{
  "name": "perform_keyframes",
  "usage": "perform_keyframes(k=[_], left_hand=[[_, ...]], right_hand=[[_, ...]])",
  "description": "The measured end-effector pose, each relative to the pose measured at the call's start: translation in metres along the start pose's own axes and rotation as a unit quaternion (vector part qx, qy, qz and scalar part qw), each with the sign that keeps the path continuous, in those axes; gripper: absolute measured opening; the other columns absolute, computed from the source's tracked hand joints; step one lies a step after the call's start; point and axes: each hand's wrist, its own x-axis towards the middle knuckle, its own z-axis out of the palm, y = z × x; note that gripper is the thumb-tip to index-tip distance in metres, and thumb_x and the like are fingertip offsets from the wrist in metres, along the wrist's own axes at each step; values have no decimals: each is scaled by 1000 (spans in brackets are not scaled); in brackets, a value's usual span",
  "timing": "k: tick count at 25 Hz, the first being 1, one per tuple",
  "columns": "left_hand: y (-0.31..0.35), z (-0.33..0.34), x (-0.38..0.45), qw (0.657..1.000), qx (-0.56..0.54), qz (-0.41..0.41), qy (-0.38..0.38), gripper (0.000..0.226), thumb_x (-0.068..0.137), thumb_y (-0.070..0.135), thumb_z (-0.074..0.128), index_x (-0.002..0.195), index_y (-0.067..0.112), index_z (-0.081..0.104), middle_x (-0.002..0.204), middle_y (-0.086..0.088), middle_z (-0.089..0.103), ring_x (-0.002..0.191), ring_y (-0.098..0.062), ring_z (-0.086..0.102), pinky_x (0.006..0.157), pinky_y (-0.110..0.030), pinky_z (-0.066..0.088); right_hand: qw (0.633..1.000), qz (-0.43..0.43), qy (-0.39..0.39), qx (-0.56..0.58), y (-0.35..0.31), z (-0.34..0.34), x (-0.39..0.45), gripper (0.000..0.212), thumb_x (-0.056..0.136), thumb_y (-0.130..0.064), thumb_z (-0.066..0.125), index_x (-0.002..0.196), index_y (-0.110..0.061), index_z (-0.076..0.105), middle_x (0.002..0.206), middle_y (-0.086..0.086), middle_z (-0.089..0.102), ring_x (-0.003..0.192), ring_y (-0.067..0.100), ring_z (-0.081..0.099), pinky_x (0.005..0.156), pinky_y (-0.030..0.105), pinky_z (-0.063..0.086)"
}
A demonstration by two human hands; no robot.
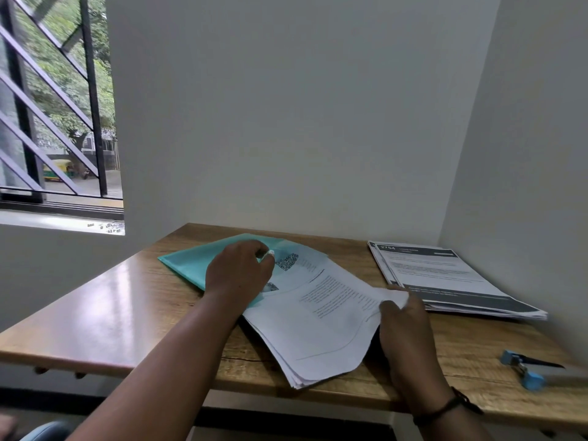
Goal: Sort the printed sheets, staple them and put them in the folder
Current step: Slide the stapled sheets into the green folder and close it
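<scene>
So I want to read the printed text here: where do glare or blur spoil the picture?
Head view: window light glares on the table at left; the stapler and the stack of sheets at right are smeared; the text on the sheets that the right hand grips is too soft to read.

What I can't make out from here

The folder (187,261) hides my sheets' (321,316) far end; my left hand (237,275) covers its opening. The stapler (525,370) blurs, print is unreadable, and the surface (105,300) runs offscreen right.
</scene>
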Motion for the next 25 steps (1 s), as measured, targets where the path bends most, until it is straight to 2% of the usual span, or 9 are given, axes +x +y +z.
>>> perform_keyframes(k=[3, 6, 9, 12, 14, 16, 20, 23, 25], left_hand=[[-3, 7, -4, 990, 67, 61, -109, 30, 86, 50, 59, 109, 32, 66, 119, 9, 63, 112, -14, 54, 88, -30, 43], [-3, 13, -8, 972, 133, 95, -168, 53, 79, 63, 60, 123, 34, 54, 128, 11, 53, 120, -15, 46, 96, -35, 38], [-2, 13, -7, 976, 151, 105, -117, 47, 84, 52, 58, 126, 32, 51, 129, 10, 54, 116, -16, 51, 94, -34, 38], [3, 7, -4, 989, 110, 79, -50, 34, 90, 43, 51, 119, 29, 60, 121, 7, 62, 108, -17, 58, 83, -30, 42], [8, 4, -4, 993, 95, 64, -11, 31, 93, 40, 46, 111, 26, 67, 114, 5, 67, 102, -19, 61, 77, -29, 42], [10, 2, -3, 995, 86, 58, 11, 31, 95, 38, 45, 109, 25, 69, 112, 3, 68, 102, -20, 61, 79, -29, 43], [9, 5, -5, 992, 74, 102, -2, 33, 95, 43, 46, 114, 28, 68, 115, 7, 67, 104, -16, 60, 80, -28, 44], [10, 10, -6, 985, 85, 140, -58, 35, 94, 48, 48, 119, 31, 65, 120, 11, 65, 107, -12, 58, 82, -27, 43], [10, 11, -8, 980, 101, 144, -93, 35, 93, 49, 49, 119, 31, 64, 122, 12, 63, 112, -11, 56, 85, -27, 41]], right_hand=[[996, -46, -38, -62, -1, 2, 0, 28, 95, -8, 39, 108, -29, 53, 95, -14, 59, 87, 8, 57, 72, 30, 47], [990, -58, -76, -99, 3, 4, 1, 38, 92, 1, 40, 104, -26, 63, 103, -6, 67, 92, 15, 62, 76, 30, 50], [996, 12, -73, 44, 3, 1, 2, 38, 84, 12, 47, 97, -14, 72, 88, 10, 75, 80, 27, 70, 77, 43, 57], [978, 85, -81, 175, -9, -18, -5, 33, 83, 20, 43, 90, 2, 69, 67, 22, 67, 49, 25, 59, 47, 28, 49], [981, 85, -90, 147, -11, -33, -2, 37, 84, 20, 39, 90, 2, 71, 70, 25, 65, 58, 31, 54, 49, 29, 43], [991, 61, -100, 61, -14, -43, 2, 47, 86, 17, 35, 87, -6, 76, 76, 20, 72, 63, 37, 61, 54, 40, 52], [992, 25, -120, -16, -13, -33, 22, 46, 89, 12, 40, 86, -16, 77, 85, 15, 74, 79, 39, 66, 77, 55, 54], [991, 28, -132, 6, -9, -1, 37, 43, 88, 14, 42, 105, -17, 67, 108, 14, 68, 89, 29, 63, 82, 48, 55], [985, -55, -122, -110, -12, 21, 41, 55, 86, 9, 45, 132, -21, 50, 121, 3, 57, 97, 18, 56, 80, 27, 48]])
